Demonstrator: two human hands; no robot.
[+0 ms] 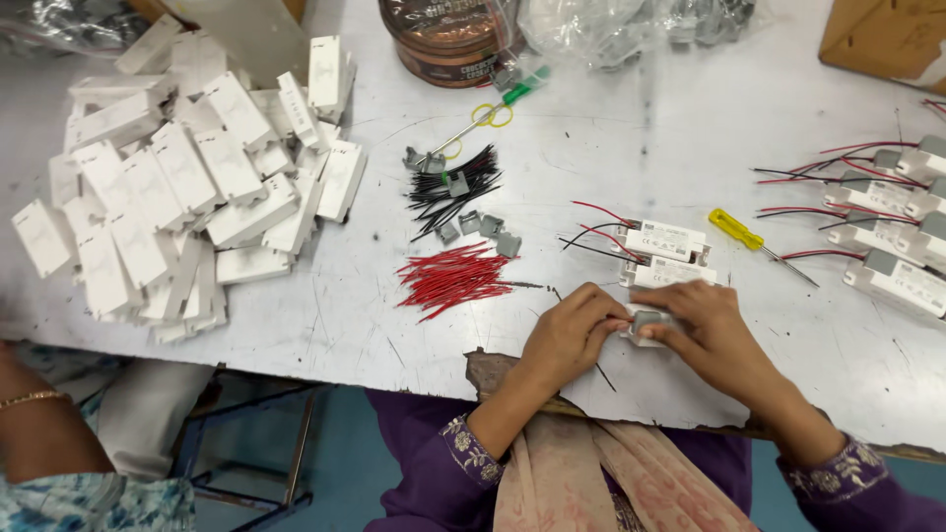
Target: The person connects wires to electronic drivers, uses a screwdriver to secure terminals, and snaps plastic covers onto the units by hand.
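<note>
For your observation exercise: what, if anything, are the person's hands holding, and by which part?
Both hands, left hand and right hand, pinch one small white box with a grey end between their fingertips, left at its left end, right over its right side.

A heap of white rectangular plastic casings (177, 187) covers the left part of the scratched grey metal table (650, 148), and near the middle lie a bundle of short black wires (455, 189), a bundle of short red wires (451, 278) and a few small grey plastic clips (481, 229). At the far edge stand a round copper-coloured tin (445, 39), a crumpled clear plastic bag (601, 28) and a green-handled screwdriver (471, 122). A yellow-handled screwdriver (737, 230) lies to the right, near a row of white boxes with red and black leads (892, 222) and a brown cardboard box (887, 34).
</note>
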